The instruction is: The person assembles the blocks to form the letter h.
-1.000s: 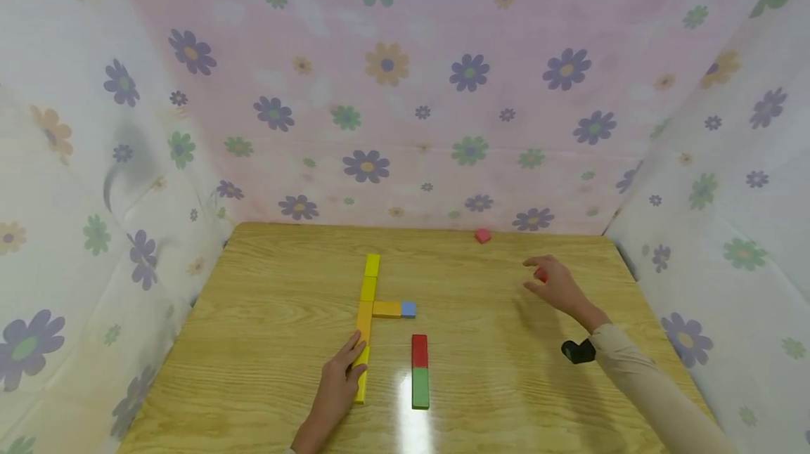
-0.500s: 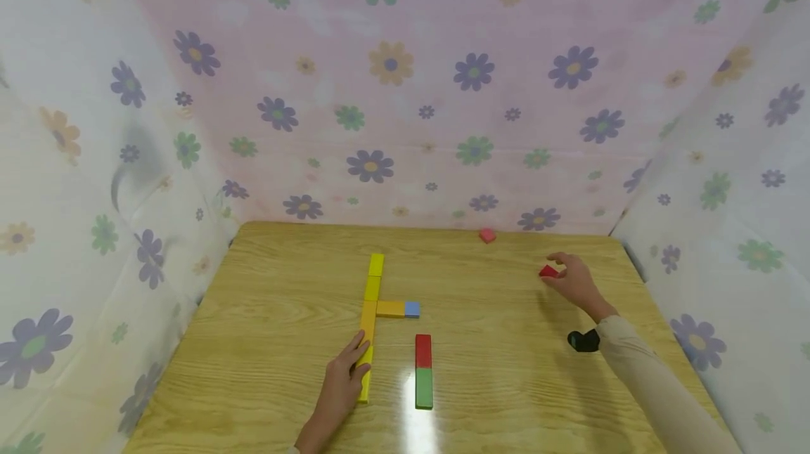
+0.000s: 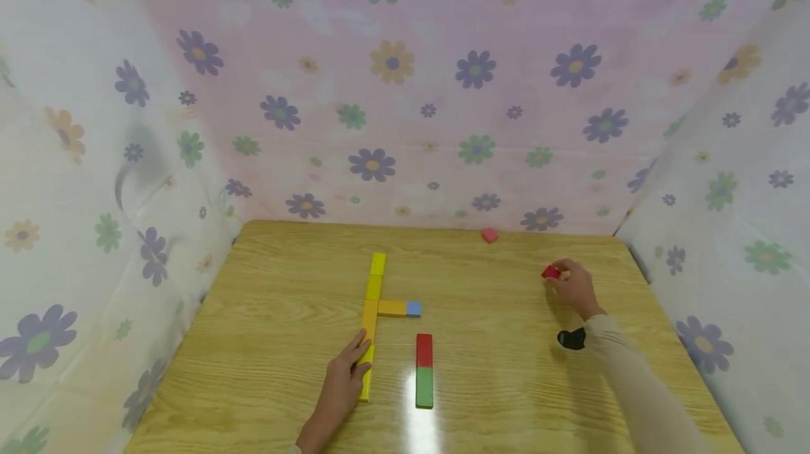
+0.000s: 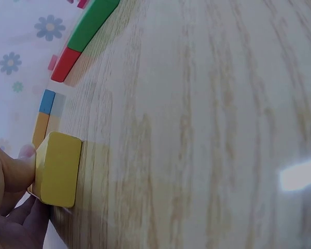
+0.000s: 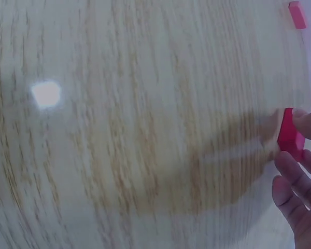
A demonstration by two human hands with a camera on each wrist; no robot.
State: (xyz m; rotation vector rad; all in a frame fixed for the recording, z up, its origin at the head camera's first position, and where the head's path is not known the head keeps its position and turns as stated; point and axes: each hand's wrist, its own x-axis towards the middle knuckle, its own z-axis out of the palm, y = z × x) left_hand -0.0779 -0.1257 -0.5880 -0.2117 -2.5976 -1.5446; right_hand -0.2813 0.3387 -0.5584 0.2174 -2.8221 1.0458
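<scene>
My left hand lies along the near end of a straight row of blocks. Its thumb and fingers grip the sides of the nearest yellow block. Beyond it in the row come an orange block and two yellow ones, the farthest a yellow block. A second orange block juts rightward from the row, tipped by a small blue block. At the table's right, my right hand pinches a small red block between thumb and fingers, close over the tabletop.
Right of the row, a red block and a green block lie end to end. A pinkish-red block is at the back edge of the wooden table. Flowered cloth walls the back and sides.
My right hand has shifted slightly right, and its fingers have closed in on the small red block. The left hand and the row of blocks stay put.
</scene>
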